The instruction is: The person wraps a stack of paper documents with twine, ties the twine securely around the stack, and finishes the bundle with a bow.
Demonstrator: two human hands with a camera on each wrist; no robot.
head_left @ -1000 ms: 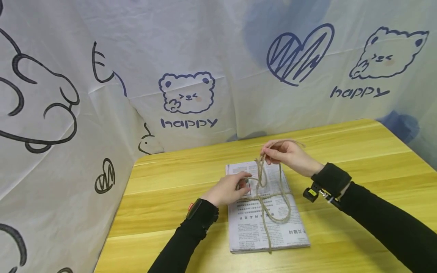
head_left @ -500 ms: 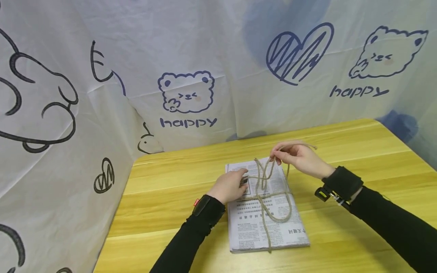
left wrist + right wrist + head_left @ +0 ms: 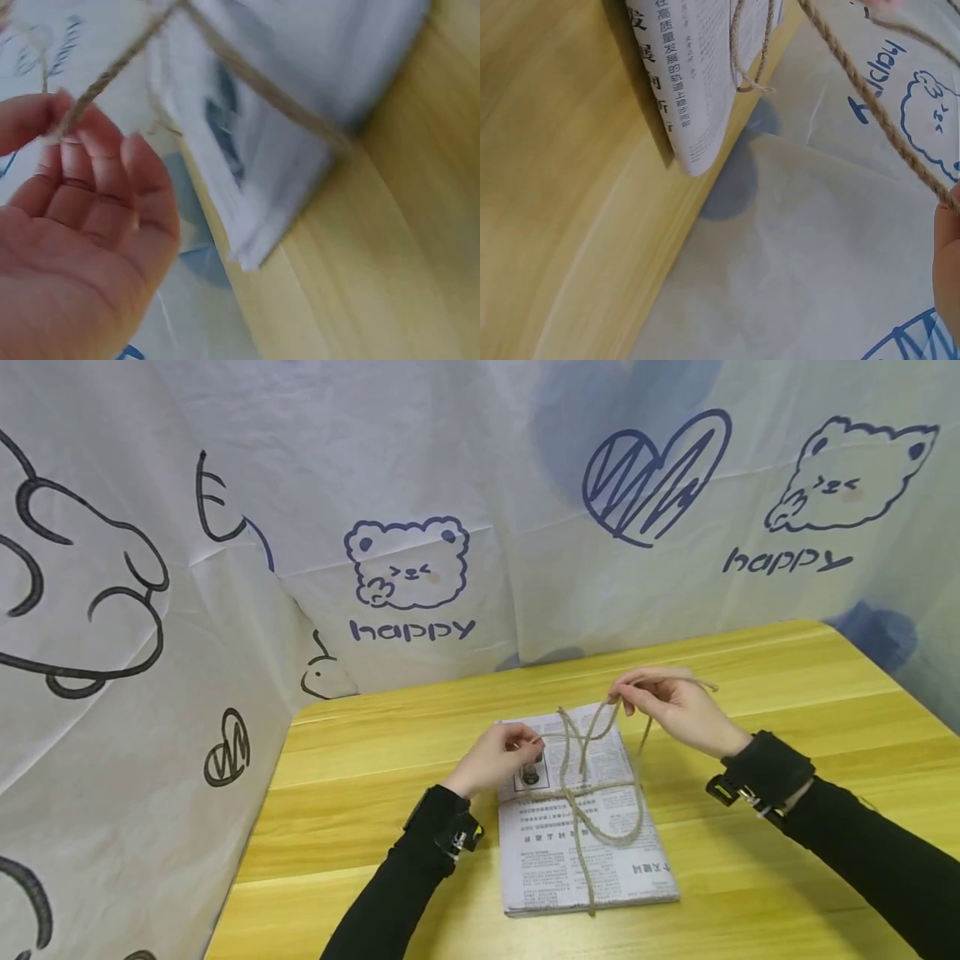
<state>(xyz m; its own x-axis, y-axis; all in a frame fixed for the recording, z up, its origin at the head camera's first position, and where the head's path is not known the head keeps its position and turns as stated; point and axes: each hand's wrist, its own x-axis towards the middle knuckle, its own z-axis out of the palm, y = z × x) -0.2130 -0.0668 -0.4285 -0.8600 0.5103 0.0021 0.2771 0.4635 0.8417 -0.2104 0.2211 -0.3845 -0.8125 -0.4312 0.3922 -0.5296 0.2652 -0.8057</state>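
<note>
A flat stack of folded newspaper (image 3: 543, 877) lies on the table, with brown twine (image 3: 618, 842) crossing it both ways and looping loosely over the top. My left hand (image 3: 491, 760), above the stack's far left part, pinches one strand between thumb and forefinger. In the left wrist view that twine (image 3: 112, 69) runs taut from the fingertips, the other fingers loosely bent. Beyond the stack's far right corner, my right hand (image 3: 678, 710) is raised and pinches another length, whose tail sticks out past the knuckles. Only part of the right hand (image 3: 946, 262) shows in the right wrist view.
The yellow wood-grain table (image 3: 390, 752) extends on both sides of the stack. A pale cloth (image 3: 525, 568) with bear and heart drawings hangs behind its far edge, and another drawn sheet (image 3: 150, 735) stands at the left.
My right hand has moved to the right, drawing its twine along and pulling the loops wider. The left hand has turned, now pinching a strand that stretches towards the middle. The stack stays put.
</note>
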